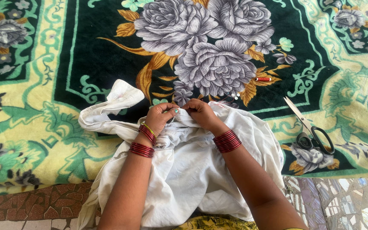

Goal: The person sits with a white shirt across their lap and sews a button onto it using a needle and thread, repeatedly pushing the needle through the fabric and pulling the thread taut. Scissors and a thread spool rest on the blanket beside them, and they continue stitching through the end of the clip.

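While both hands meet at the picture's centre, the left hand (160,117) and right hand (201,113) pinch a gathered fold of white cloth (184,170), which spreads toward six o'clock over a floral blanket (43,85). Scissors (309,127) lie at three o'clock, well apart.

One view only, from the head, looking steeply down and forward from close above the lap. The forearms run up from the bottom edge, the floral blanket (86,64) fills the upper frame, and a strip of mosaic floor (346,200) shows bottom right.
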